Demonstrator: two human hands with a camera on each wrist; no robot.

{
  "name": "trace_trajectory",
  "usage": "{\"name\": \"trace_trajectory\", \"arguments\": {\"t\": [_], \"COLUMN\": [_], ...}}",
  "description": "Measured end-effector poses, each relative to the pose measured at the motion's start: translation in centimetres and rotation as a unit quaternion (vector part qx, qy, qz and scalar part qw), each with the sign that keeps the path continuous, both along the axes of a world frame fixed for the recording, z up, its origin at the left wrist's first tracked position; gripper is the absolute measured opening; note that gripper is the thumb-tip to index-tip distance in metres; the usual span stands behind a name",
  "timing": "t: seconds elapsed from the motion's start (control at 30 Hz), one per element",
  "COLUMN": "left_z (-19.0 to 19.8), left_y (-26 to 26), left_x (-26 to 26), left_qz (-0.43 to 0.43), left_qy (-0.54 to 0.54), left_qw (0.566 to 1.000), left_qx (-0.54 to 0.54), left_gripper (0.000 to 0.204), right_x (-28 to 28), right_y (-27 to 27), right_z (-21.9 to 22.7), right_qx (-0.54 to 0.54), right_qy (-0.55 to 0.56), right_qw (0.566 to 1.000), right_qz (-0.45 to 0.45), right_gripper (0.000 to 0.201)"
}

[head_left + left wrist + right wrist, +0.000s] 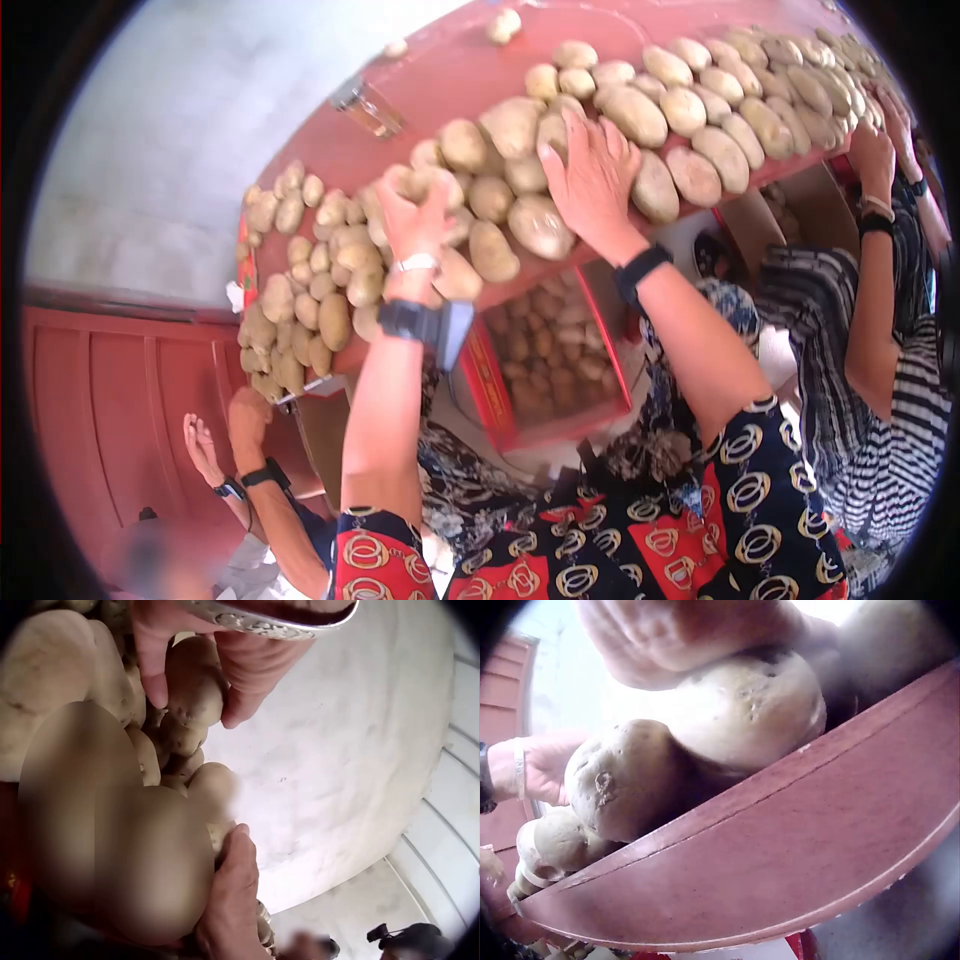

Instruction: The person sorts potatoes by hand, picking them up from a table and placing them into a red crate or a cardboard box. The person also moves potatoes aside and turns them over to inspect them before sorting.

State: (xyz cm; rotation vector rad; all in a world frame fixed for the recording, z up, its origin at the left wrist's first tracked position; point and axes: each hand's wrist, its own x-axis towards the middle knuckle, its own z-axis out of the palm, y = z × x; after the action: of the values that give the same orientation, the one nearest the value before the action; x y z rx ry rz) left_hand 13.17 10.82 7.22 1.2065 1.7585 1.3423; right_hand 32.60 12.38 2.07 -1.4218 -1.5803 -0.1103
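A red sorting table (440, 80) slopes across the head view, covered with several pale potatoes. My left hand (412, 215) is at the table's near edge, fingers curled round a potato (428, 180). In the left wrist view the same fingers (154, 671) wrap that potato (196, 682). My right hand (590, 172) lies flat with spread fingers on the heap, between big potatoes (655, 187). In the right wrist view its palm (682, 637) presses on a large potato (742, 705) just above the table's red rim (780, 855).
A red box of potatoes (540, 355) stands under the table's edge. A person in striped clothing (880, 380) reaches to the heap at the right. Another person's hands (240, 430) are raised at the lower left by a red panelled wall (100, 400). Another hand (232, 892) touches potatoes.
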Motion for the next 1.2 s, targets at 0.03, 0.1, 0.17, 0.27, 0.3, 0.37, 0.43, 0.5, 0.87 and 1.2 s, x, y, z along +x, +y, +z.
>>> {"name": "trace_trajectory", "arguments": {"t": [0.03,0.1,0.17,0.27,0.3,0.37,0.43,0.5,0.87,1.2], "left_z": [-0.9,-3.0,0.6,-1.1,-1.3,-1.8,-1.0,-0.9,-6.6,-8.6], "left_y": [0.8,3.1,-0.4,-1.1,-1.0,-0.6,-1.1,-2.0,-15.8,-16.4], "left_x": [-1.1,-4.7,-2.2,-2.9,-3.2,-3.3,-2.4,-1.9,-0.1,-2.3], "left_qz": [0.004,0.003,-0.082,-0.124,-0.12,-0.15,-0.148,-0.102,-0.347,-0.264], "left_qy": [0.013,0.179,0.178,0.351,0.35,0.32,0.346,0.341,0.195,0.163], "left_qw": [1.0,0.983,0.978,0.927,0.929,0.934,0.925,0.93,0.917,0.95], "left_qx": [-0.008,0.04,-0.079,0.029,0.024,0.042,0.042,0.094,-0.024,-0.023], "left_gripper": [0.068,0.07,0.066,0.056,0.056,0.053,0.052,0.043,0.012,0.016], "right_x": [-0.1,-0.2,0.2,-0.1,-0.3,-0.2,0.0,0.2,0.3,0.5], "right_y": [0.3,0.8,0.2,0.9,0.5,-0.4,-0.3,-0.3,-1.2,-1.2], "right_z": [-0.5,-1.4,-0.4,-1.1,-0.7,0.1,0.5,0.5,0.7,1.0], "right_qx": [0.025,0.027,-0.087,0.074,0.07,-0.006,-0.014,-0.007,-0.03,-0.008], "right_qy": [0.013,-0.001,-0.009,0.035,0.035,0.002,0.0,0.005,-0.018,-0.026], "right_qw": [1.0,1.0,0.996,0.996,0.996,1.0,1.0,1.0,0.999,0.999], "right_qz": [0.005,-0.012,0.007,0.03,0.036,-0.001,0.005,0.017,0.002,0.035], "right_gripper": [0.052,0.053,0.056,0.056,0.056,0.051,0.05,0.048,0.045,0.055]}}
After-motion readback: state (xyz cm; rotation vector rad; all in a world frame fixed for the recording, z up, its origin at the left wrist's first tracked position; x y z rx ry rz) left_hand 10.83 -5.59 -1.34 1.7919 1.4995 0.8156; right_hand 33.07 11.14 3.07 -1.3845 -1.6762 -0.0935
